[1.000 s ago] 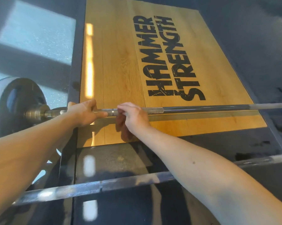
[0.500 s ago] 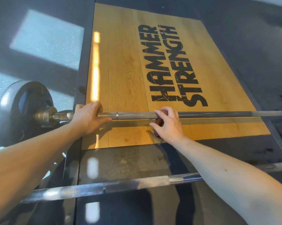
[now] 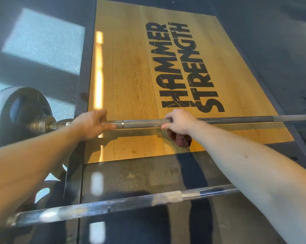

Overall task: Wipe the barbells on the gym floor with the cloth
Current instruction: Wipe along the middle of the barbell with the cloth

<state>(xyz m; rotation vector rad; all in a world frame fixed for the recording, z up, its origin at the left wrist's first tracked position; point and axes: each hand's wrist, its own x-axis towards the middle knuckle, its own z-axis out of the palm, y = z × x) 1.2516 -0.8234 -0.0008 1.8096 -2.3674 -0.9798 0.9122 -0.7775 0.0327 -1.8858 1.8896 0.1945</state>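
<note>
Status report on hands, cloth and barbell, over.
Left hand grips far barbell. Right hand holds dark red cloth on the bar. Nothing blocking; near barbell untouched.

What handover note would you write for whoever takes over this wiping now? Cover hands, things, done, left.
Left hand grips the far barbell near its weight plate.
Right hand holds the dark red cloth against that bar's knurled part.
Near barbell lies nearer the camera, unheld.
Done: cannot tell how much is wiped.
Left: likely the far bar rightward, then the near one.
</note>
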